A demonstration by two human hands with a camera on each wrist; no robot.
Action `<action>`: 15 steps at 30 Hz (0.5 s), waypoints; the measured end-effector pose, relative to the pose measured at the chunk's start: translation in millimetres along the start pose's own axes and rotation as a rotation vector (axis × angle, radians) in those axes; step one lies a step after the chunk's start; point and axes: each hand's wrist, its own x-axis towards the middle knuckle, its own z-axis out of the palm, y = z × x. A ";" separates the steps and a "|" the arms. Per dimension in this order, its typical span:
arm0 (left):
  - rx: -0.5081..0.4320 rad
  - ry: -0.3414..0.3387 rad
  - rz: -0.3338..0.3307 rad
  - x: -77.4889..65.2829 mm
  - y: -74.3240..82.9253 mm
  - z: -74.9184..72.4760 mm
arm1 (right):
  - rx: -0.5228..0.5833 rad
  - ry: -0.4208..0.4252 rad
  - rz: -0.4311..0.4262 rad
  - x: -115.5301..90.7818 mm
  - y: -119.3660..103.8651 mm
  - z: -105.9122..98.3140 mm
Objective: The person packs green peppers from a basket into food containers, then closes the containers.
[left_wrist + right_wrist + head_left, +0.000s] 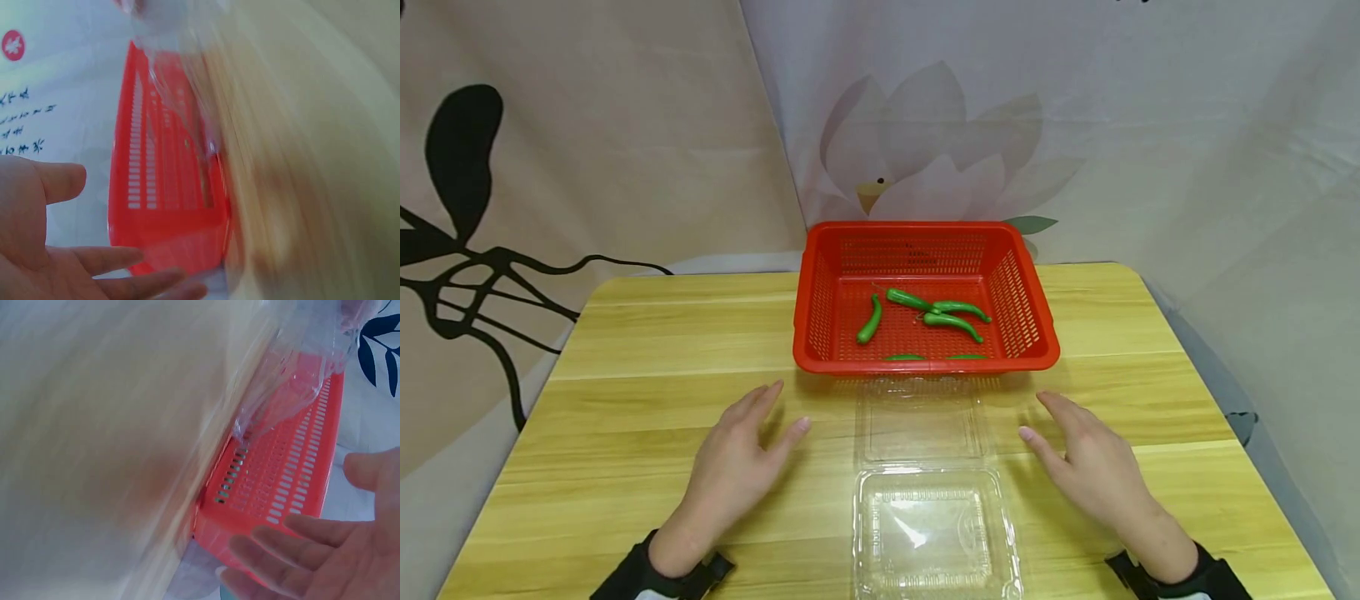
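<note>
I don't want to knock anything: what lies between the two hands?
In the head view, the clear box lies open on the table between the left hand and the right hand, with bare table on either side.

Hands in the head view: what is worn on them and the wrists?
The left hand and right hand are both gloveless. Behind each sits a black cuff with a small black block on its inner side and a whitish patch.

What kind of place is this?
Probably a simple indoor work corner: a yellow wood-grained table, a pale flower-printed cloth backdrop, and a rectangular red plastic basket holding slim green peppers.
</note>
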 end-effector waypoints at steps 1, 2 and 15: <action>-0.039 -0.023 -0.012 0.0 1.0 1.5 | 0.014 0.002 0.000 0.2 -1.4 1.5; -0.082 -0.049 -0.026 -0.1 2.2 2.8 | 0.027 0.005 -0.002 0.3 -2.8 2.9; -0.489 -0.269 -0.152 1.7 18.3 17.4 | 0.162 -0.049 0.038 4.3 -17.5 16.3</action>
